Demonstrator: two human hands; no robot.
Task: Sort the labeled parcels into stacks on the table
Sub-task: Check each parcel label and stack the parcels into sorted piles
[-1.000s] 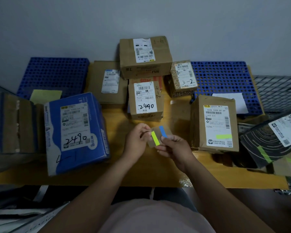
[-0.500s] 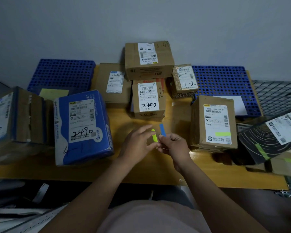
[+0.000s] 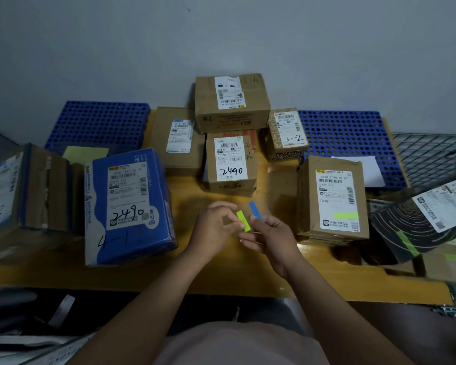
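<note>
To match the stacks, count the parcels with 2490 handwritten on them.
2. One is the blue parcel on the left; the other is the small brown box in the middle. Some parcels face away or are cut off, so more may be hidden.

Near edge: a bare strip of the yellow table (image 3: 195, 275) runs along the front, open to a hand from either side.
Centre gap: open table between the blue parcel marked 2490 (image 3: 128, 206) and the brown box with a green sticker (image 3: 332, 198); the left hand (image 3: 213, 227) and right hand (image 3: 271, 238) fill it, holding sticker strips (image 3: 243, 220).
Back centre: blocked by the brown box marked 2490 (image 3: 231, 164), the flat brown parcel (image 3: 178, 140), the small box marked 3-2 (image 3: 287, 134) and the raised top box (image 3: 232, 101).
Left: the taped carton (image 3: 24, 188) stands close beside the blue parcel.
Back corners: the left blue perforated panel (image 3: 98, 122) and right blue perforated panel (image 3: 345, 138) lie mostly bare.
Right: a tilted black parcel (image 3: 406, 225) closes that side.
</note>
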